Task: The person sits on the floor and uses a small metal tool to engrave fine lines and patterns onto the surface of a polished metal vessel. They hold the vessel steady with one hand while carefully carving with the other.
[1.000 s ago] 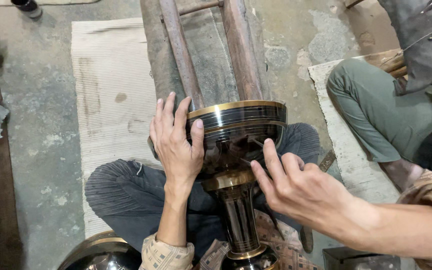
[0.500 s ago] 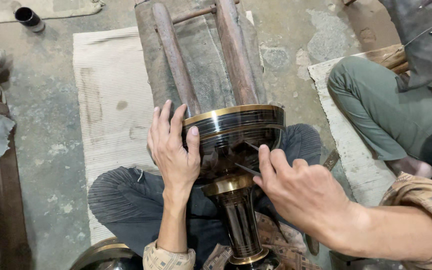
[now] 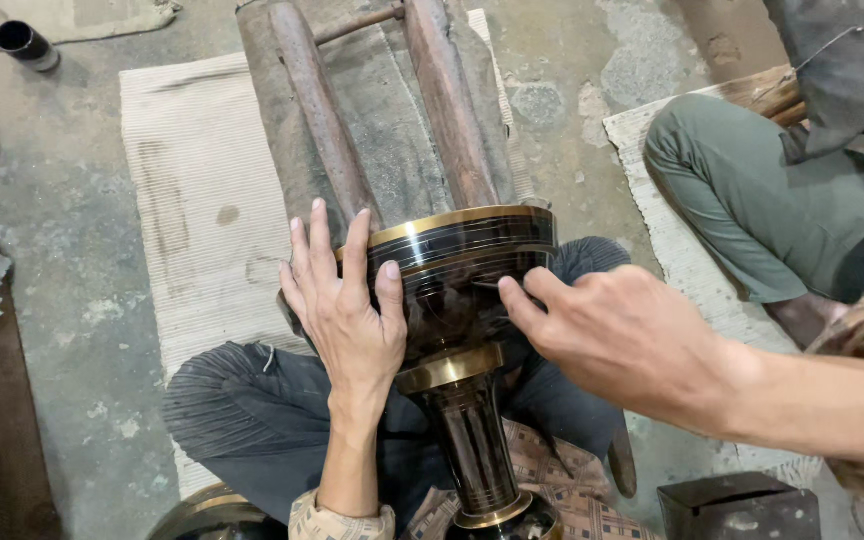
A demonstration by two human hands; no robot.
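My left hand (image 3: 352,320) stays flat against the black-and-brass vase (image 3: 457,300), unclosed, while my right hand (image 3: 617,335), now nearer, pinches a thin tool against its bowl, engraving apparently under way.

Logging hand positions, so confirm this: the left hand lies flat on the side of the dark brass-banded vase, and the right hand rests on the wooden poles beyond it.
One detail is wrong. The head view shows the right hand at the vase itself, fingers pinched against its dark bowl, not on the wooden poles. The left hand does lie flat on the vase's side.
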